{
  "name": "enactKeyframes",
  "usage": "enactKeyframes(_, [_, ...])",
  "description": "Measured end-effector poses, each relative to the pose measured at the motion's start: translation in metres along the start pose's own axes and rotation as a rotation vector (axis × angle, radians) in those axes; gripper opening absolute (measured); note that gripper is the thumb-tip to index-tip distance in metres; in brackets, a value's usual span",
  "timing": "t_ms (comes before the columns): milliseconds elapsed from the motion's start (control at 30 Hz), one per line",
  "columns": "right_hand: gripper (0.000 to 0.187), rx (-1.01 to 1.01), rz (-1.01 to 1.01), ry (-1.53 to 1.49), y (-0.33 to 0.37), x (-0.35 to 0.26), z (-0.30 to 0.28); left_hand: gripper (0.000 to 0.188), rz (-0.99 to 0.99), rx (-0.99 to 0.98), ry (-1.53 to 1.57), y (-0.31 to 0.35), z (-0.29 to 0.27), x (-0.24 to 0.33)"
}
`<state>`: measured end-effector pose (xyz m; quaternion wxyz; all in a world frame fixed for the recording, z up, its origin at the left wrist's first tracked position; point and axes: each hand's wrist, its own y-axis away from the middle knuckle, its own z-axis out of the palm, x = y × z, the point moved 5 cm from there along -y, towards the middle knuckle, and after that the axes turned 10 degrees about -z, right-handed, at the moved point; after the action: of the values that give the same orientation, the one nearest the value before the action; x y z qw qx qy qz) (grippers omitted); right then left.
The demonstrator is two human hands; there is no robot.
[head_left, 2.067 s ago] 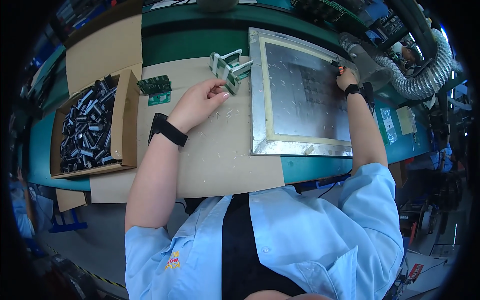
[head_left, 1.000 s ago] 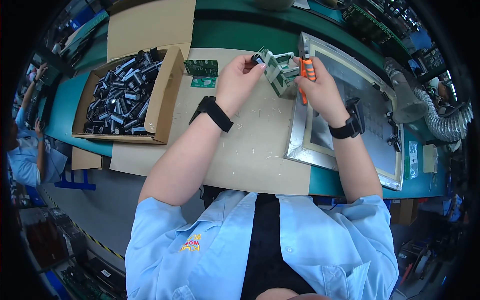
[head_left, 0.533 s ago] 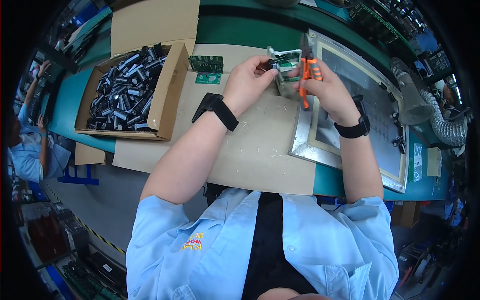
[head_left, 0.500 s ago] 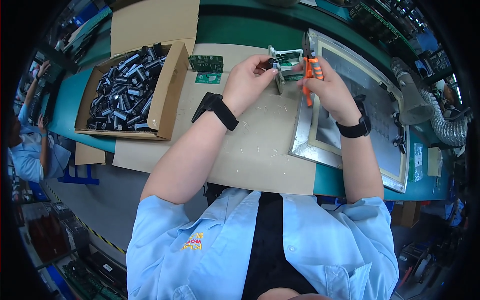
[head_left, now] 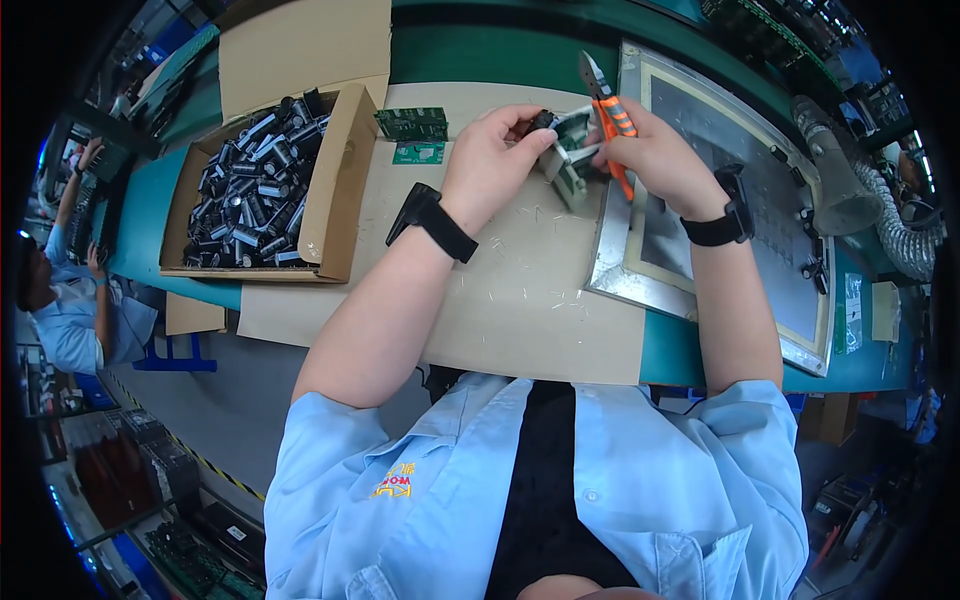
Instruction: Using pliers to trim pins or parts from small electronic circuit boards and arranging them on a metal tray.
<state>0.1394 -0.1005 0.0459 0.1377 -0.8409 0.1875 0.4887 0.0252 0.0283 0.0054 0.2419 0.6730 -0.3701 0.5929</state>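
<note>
My left hand (head_left: 492, 165) is closed, thumb and fingers pinching a small black cylindrical capacitor (head_left: 541, 121) at the near-left edge of a circuit board assembly (head_left: 568, 180). That assembly has green boards and pale parts; it is tilted and blurred. My right hand (head_left: 655, 160) is wrapped round orange-and-grey cutting pliers (head_left: 613, 115), their jaws pointing up and away to the left. The fingers of the right hand also reach the board's right side, where their contact is partly hidden. Below both hands, cut wire leads (head_left: 495, 295) lie scattered on a cardboard sheet (head_left: 440, 335).
An open cardboard box (head_left: 345, 190) of black capacitors (head_left: 255, 190) stands at left. Beside it are two green circuit boards (head_left: 418, 125). A metal-framed panel (head_left: 610, 270) lies at right, near a ribbed duct (head_left: 895, 225). Another person (head_left: 75, 310) works at far left.
The board assembly has tilted and turned between my hands. The pliers have swung so their jaws lean further left, and my right hand has shifted slightly. The left hand keeps its pinch.
</note>
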Motion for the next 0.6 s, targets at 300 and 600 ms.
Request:
enactKeyframes(300, [0.037,-0.008,0.039,-0.407,0.026,-0.020,-0.009,0.028,0.021,-0.058,-0.155,0.008,-0.014,0.023])
enactKeyframes(600, [0.039,0.101,-0.023,-0.424,0.052,-0.015,-0.020,0.024,-0.107,-0.116,-0.368,0.008,-0.008,0.014])
